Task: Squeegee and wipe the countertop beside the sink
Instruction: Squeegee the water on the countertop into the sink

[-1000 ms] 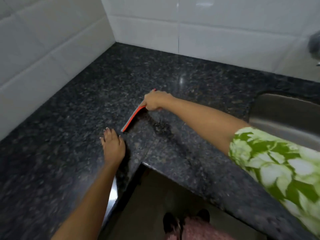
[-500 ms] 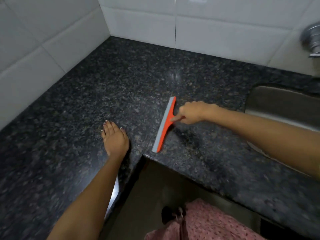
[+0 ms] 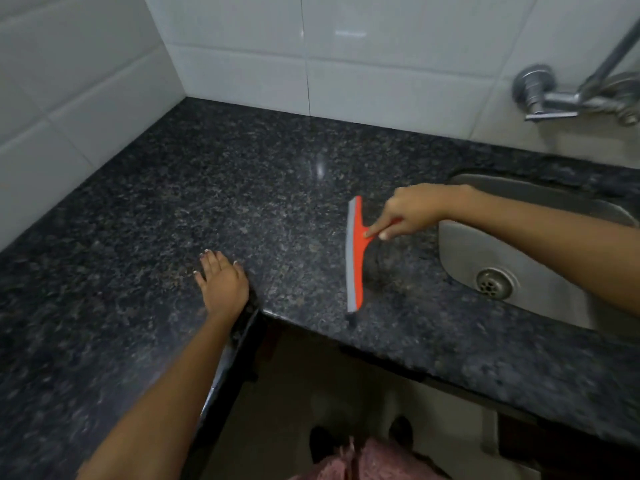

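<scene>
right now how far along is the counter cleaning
Midway, it seems. Done: hard to tell; the countertop shows no obvious puddles. In hand: the right hand holds the orange squeegee, its blade on the granite close to the sink, while the left hand rests flat. Left: wiping; no cloth is visible.

Countertop [image 3: 207,188]: dark speckled stone, polished, glossy, light glint near 12 o'clock side. Wall tiles [image 3: 242,46]: white ceramic, glazed, smooth, shiny reflections. Sink [image 3: 460,251] at 3 o'clock: brushed metal, dull sheen; drain [image 3: 493,284] ringed metal. Tap [image 3: 554,95] at 2 o'clock: chromed metal, bright. Squeegee [image 3: 356,258]: orange plastic body, smooth; grey rubbery-looking blade strip along left edge, matt. Pink garment [image 3: 363,459] at 6 o'clock: cloth, dotted.
</scene>
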